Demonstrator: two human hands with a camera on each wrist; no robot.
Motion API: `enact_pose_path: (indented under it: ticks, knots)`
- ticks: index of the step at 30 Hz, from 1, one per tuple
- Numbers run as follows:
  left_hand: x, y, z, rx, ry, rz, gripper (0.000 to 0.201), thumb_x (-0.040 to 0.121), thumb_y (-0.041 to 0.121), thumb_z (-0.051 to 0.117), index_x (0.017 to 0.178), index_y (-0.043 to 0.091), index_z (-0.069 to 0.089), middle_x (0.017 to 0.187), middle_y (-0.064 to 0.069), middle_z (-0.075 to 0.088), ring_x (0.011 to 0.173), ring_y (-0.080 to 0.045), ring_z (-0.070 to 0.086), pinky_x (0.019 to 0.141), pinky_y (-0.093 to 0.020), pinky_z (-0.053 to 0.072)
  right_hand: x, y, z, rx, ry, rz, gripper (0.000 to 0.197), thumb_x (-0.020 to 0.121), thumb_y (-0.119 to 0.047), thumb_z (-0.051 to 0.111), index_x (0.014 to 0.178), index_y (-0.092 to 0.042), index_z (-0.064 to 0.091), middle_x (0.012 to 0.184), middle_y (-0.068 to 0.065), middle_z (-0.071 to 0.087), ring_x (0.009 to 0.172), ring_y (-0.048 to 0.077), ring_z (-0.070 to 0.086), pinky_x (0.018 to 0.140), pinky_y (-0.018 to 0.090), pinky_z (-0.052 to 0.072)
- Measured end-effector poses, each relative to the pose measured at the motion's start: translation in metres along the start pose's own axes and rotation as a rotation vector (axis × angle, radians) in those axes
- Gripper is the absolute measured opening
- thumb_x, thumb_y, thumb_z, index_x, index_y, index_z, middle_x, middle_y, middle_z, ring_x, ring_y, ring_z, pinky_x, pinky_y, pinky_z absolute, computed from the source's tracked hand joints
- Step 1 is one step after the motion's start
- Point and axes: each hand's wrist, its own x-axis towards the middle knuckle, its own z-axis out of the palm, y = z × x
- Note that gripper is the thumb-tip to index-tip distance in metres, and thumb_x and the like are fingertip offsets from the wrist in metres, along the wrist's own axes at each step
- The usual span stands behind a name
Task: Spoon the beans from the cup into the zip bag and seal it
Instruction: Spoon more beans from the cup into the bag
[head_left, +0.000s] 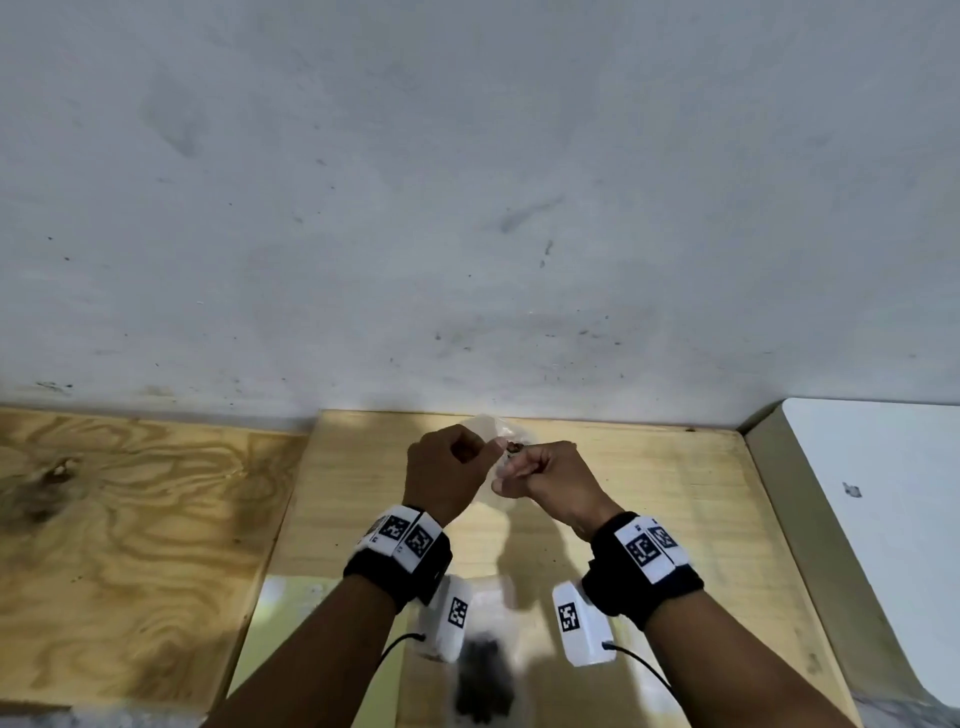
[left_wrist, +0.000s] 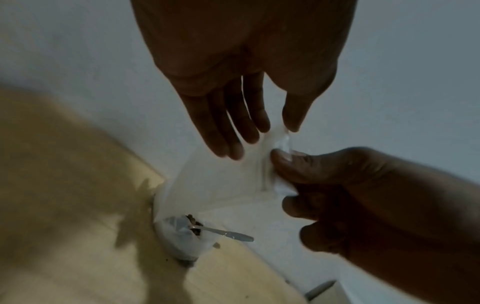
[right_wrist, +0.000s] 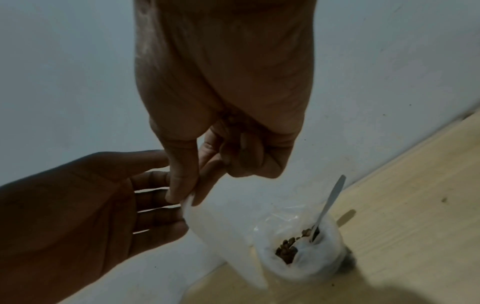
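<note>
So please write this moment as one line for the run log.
stage: opening bag | left hand: pinches zip bag top | right hand: pinches same top | spoon: in cup with beans | seal: not done

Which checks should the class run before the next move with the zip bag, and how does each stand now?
1. Left hand grip on the zip bag: ok, thumb and fingers pinch its top edge.
2. Right hand grip: ok, thumb and forefinger pinch the same edge.
3. Bag mouth open: cannot tell.
4. Cup upright on the table: ok.
5. Spoon within reach: ok, it stands in the cup.
6. Beans moved into the bag: not ok, they sit in the cup.
</note>
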Motion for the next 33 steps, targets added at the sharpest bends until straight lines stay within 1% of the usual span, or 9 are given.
enact_pose_path:
  ticks: [3,7,11,14,20,25,27,31,33]
  knots:
    - [0.009,-0.012,-0.012,-0.207,-0.061,-0.105,0.026,0.074,0.044,0.074,0.066,0.019,0.069,0.062,0.0,0.071,0.066,-0.021,0.072,0.073,-0.046,0.06,0.008,-0.007,0.016,0.022,-0.013,-0.02,0.019,0.07,-0.002,0.087,0.067,-0.014,0.073,0.071,0.005,0.067,0.072,0.017,0.063,0.08,0.033,0.055]
    - [0.018,-0.022,-0.023,-0.285,-0.144,-0.144,0.009,0.072,0.027,0.073,0.067,0.019,0.071,0.069,-0.007,0.073,0.071,-0.029,0.073,0.072,-0.051,0.061,0.011,-0.017,0.022,0.021,-0.06,-0.03,0.021,0.076,-0.002,0.083,0.068,-0.009,0.065,0.057,-0.008,0.06,0.049,-0.004,0.051,0.049,0.006,0.037]
    - [0.022,-0.025,-0.025,-0.234,-0.212,-0.132,0.015,0.066,0.029,0.078,0.069,0.017,0.07,0.07,-0.004,0.073,0.069,-0.025,0.073,0.069,-0.045,0.062,0.012,-0.018,0.021,-0.055,-0.108,-0.043,0.018,0.076,-0.001,0.083,0.072,-0.004,0.066,0.071,0.0,0.068,0.058,-0.006,0.062,0.06,0.01,0.045]
    - [0.026,-0.02,-0.021,-0.278,-0.213,-0.182,0.012,0.079,0.006,0.073,0.069,0.007,0.065,0.068,-0.011,0.072,0.064,-0.027,0.072,0.064,-0.047,0.062,0.014,-0.017,0.013,-0.066,-0.12,0.011,0.019,0.078,-0.008,0.083,0.07,-0.01,0.066,0.066,0.001,0.06,0.05,0.0,0.052,0.047,0.014,0.037]
    - [0.026,-0.006,-0.014,-0.502,-0.263,-0.3,0.005,0.084,-0.009,0.062,0.083,-0.012,0.058,0.082,-0.034,0.067,0.072,-0.036,0.071,0.065,-0.037,0.062,0.024,-0.011,-0.01,0.069,-0.088,0.153,0.027,0.084,-0.018,0.078,0.067,-0.021,0.056,0.066,-0.003,0.061,0.055,0.012,0.05,0.047,0.02,0.029]
    - [0.032,0.0,0.002,-0.247,-0.24,-0.32,0.025,0.08,0.009,0.06,0.069,-0.014,0.061,0.063,-0.02,0.068,0.06,-0.034,0.071,0.069,-0.051,0.061,0.03,-0.013,-0.016,-0.005,-0.068,0.082,0.031,0.083,0.002,0.07,0.064,-0.015,0.052,0.049,-0.01,0.049,0.042,0.005,0.04,0.042,0.017,0.027]
    - [0.035,0.004,0.004,-0.106,-0.271,-0.251,0.031,0.073,0.021,0.057,0.056,-0.005,0.06,0.056,-0.016,0.067,0.051,-0.03,0.065,0.069,-0.045,0.06,0.032,-0.014,-0.015,-0.087,-0.07,0.02,0.033,0.081,0.007,0.067,0.062,-0.015,0.052,0.05,-0.015,0.051,0.047,0.001,0.043,0.048,0.016,0.035]
    - [0.034,0.016,0.004,0.207,-0.335,-0.126,0.037,0.074,0.032,0.042,0.044,0.011,0.043,0.039,-0.003,0.058,0.055,-0.02,0.064,0.066,-0.029,0.054,0.041,-0.005,-0.02,-0.341,0.126,-0.131,0.018,0.071,-0.016,0.068,0.061,-0.021,0.054,0.062,-0.01,0.064,0.067,0.011,0.062,0.068,0.036,0.052]
    - [0.033,0.016,0.006,0.214,-0.316,-0.099,0.044,0.082,0.029,0.044,0.041,0.013,0.041,0.031,-0.002,0.05,0.052,-0.019,0.063,0.064,-0.026,0.052,0.041,-0.002,-0.022,-0.429,0.222,-0.177,0.013,0.075,-0.019,0.066,0.07,-0.024,0.055,0.068,-0.011,0.067,0.072,0.012,0.065,0.067,0.035,0.052]
